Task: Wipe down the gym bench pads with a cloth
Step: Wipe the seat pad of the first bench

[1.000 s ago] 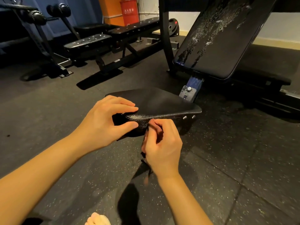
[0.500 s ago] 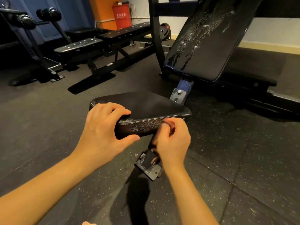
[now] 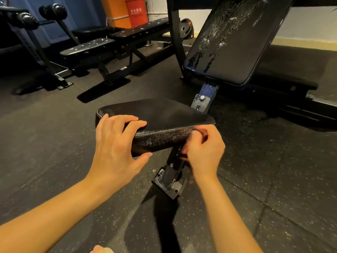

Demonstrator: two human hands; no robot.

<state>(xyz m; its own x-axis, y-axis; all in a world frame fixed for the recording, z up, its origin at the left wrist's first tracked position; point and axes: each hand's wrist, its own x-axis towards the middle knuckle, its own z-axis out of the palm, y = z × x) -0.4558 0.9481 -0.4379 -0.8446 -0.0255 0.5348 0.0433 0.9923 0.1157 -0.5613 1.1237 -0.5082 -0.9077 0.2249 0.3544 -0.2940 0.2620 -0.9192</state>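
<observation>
The black seat pad [image 3: 164, 114] of a gym bench lies in front of me, its front side cracked and flaking. My left hand [image 3: 116, 143] grips its near left corner, fingers on top and thumb under the edge. My right hand [image 3: 204, 150] is curled against the pad's front right corner, fingertips at the seam. No cloth shows, and I cannot tell whether that hand holds anything. Behind, the tilted back pad [image 3: 233, 42] is badly worn down its middle.
The bench's post and foot plate [image 3: 169, 181] stand on the rubber floor below my right hand. Two more benches [image 3: 87, 47] [image 3: 142, 30] sit at the back left, with a red box [image 3: 136, 11] and a weight plate [image 3: 186, 27] by the wall.
My right hand has slid rightward along the pad's front edge, from near the middle to the right corner. My left hand has kept its hold on the left corner.
</observation>
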